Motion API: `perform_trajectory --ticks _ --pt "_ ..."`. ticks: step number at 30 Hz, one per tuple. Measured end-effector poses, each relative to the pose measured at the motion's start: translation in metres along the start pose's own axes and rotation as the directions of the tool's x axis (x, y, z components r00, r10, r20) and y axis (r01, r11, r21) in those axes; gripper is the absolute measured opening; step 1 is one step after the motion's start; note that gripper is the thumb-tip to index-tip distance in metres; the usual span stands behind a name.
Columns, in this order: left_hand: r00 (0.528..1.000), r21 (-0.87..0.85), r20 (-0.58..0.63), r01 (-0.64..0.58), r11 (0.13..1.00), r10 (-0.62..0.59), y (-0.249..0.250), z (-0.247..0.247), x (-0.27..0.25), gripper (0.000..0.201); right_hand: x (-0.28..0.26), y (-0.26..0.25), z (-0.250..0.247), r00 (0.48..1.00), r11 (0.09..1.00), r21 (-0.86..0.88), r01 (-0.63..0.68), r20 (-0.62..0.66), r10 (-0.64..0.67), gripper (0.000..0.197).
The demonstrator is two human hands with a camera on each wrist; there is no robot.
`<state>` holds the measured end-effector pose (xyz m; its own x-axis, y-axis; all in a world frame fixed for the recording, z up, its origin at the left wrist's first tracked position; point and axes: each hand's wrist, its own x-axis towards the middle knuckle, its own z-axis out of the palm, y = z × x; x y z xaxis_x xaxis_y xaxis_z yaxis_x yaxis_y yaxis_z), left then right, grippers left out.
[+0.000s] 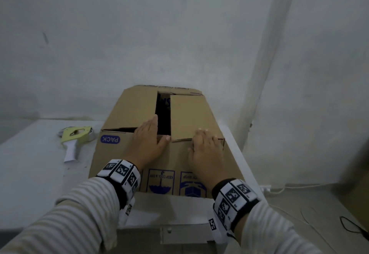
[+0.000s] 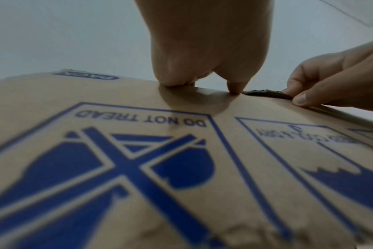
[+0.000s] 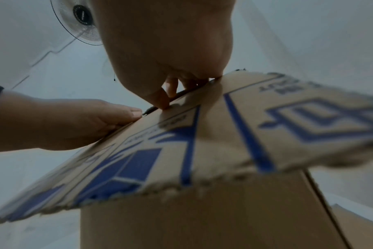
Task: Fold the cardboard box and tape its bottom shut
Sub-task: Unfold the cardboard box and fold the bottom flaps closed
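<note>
A box (image 1: 159, 134) stands mid-table (image 1: 30, 173), flaps gapped. The left hand (image 1: 148, 143) presses flat at 9 o'clock; the right hand (image 1: 205, 149) pinches the 3 o'clock flap's edge. Tape gun (image 1: 74, 139) at far 9 o'clock.

Both forearms wear grey-and-white striped sleeves (image 1: 65, 211); each wrist carries a black band (image 1: 235, 199) with white square-coded marker tiles.

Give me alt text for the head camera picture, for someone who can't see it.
Two hands press the top flaps of a cardboard box on a white table: the left hand on the left flap, the right hand at the right flap's near edge, a dark gap between the flaps. A yellow tape dispenser lies left of the box.
</note>
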<state>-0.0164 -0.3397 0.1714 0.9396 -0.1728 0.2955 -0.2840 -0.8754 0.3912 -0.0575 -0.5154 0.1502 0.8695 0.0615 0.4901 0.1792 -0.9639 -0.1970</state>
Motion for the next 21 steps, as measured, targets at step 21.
perform_trajectory --ticks 21 --pt "0.965 0.323 0.216 -0.211 0.923 0.146 -0.151 -0.067 -0.03 0.077 -0.012 -0.117 0.025 0.828 0.887 -0.24 0.396 0.511 -0.231 0.099"
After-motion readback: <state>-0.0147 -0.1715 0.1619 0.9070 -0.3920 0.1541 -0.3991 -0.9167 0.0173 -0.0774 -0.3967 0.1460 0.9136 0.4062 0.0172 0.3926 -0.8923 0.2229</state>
